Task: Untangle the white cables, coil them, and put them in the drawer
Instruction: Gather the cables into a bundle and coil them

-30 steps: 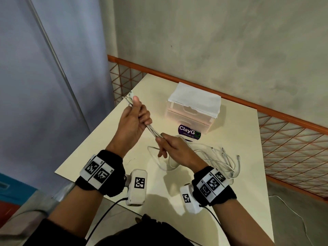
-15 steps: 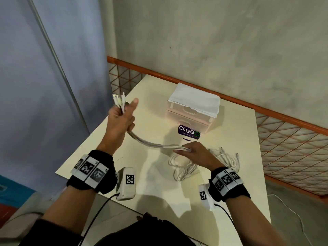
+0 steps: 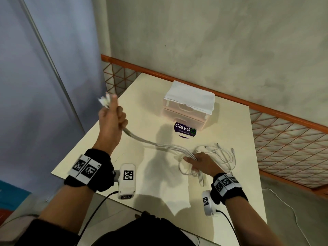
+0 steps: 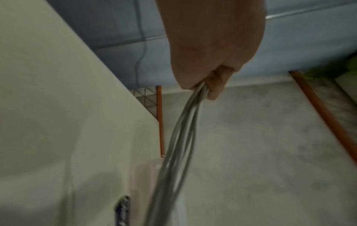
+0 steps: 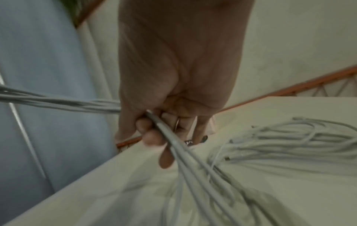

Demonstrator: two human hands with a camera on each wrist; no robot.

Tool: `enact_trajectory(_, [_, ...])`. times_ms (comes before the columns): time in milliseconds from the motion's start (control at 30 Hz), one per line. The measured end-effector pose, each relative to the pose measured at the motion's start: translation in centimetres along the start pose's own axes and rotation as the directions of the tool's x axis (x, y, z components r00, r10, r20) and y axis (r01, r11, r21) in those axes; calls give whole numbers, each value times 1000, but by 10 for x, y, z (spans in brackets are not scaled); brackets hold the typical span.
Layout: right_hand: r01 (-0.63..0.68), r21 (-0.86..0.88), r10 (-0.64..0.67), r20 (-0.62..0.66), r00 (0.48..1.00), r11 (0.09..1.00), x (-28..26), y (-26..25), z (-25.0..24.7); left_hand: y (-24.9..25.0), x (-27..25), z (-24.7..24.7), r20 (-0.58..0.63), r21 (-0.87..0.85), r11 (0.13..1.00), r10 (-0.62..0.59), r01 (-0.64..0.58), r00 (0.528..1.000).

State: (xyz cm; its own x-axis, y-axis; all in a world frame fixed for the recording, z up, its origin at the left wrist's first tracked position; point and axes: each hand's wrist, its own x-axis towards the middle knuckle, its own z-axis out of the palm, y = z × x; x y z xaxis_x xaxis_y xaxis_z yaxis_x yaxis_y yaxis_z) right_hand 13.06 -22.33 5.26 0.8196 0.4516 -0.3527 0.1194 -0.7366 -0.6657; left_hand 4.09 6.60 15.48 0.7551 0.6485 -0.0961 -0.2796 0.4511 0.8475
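Our left hand point(image 3: 111, 121), fist gripping the plug ends, has swung up toward ten o'clock while our right hand point(image 3: 200, 162), fingers curled loosely round the white cables point(image 3: 159, 144), has slid down to the counter point(image 3: 142, 107), so the bundle straightens for coiling.

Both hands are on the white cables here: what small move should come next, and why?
Probably the right hand should slide further along the bundle toward the loose ends. The left hand grips the white cables by their plug ends, raised above the table, while the rest lies in tangled loops beside the right hand, not yet straightened.
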Motion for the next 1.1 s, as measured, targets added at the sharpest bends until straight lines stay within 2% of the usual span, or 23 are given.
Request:
enact_trajectory(67, [9, 5, -8, -52, 999, 1000, 0, -8, 3, -16, -6, 0, 152, 316, 949, -47, -3, 987])
enact_trajectory(133, [80, -17, -81, -39, 996, 997, 0, -27, 3, -37, -14, 2, 296, 629, 772, -126, -94, 947])
enact_trajectory(167, [130, -57, -131, -14, 991, 990, -1, -38, 4, -47, -19, 4, 367, 692, 708, -179, -140, 913])
enact_trajectory(233, [250, -149, -250, 16, 968, 957, -2, -58, 6, -66, -26, 5, 480, 733, 651, -291, -196, 828])
enact_trajectory(333, [349, -201, -350, 32, 936, 915, -3, -77, 6, -82, -31, 3, 539, 787, 554, -401, -273, 741])
enact_trajectory(400, [337, -125, -338, 16, 941, 933, -2, -78, 6, -82, -28, 0, 523, 821, 475, -407, -316, 749])
enact_trajectory(467, [275, 33, -273, -44, 961, 961, 0, -67, 6, -71, -24, 0, 523, 811, 458, -293, -363, 800])
enact_trajectory(567, [188, 73, -182, -78, 980, 980, -2, -46, 3, -46, -12, 4, 420, 791, 492, -5, -363, 908])
enact_trajectory(667, [143, 52, -139, -84, 987, 988, -1, -31, -6, -33, -5, 7, 280, 770, 558, 141, -310, 950])
enact_trajectory(733, [110, 67, -101, -121, 988, 992, 4, -22, -16, -34, -1, 3, 194, 736, 627, 166, -255, 967])
enact_trajectory(800, [61, 30, -55, -153, 987, 998, 7, -12, -28, -38, 5, -7, 71, 608, 776, 158, -169, 985])
enact_trajectory(867, [0, -18, -3, -169, 986, 1000, 8, 1, -37, -36, 10, -15, -58, 488, 867, 152, -105, 987])
enact_trajectory(1000, [-80, -88, 58, -232, 971, 993, 6, 25, -46, -36, 20, -30, -226, 415, 908, 168, -62, 960])
enact_trajectory(1100, [-144, -145, 96, -296, 950, 979, 3, 34, -59, -44, 19, -39, -335, 387, 922, 117, 24, 935])
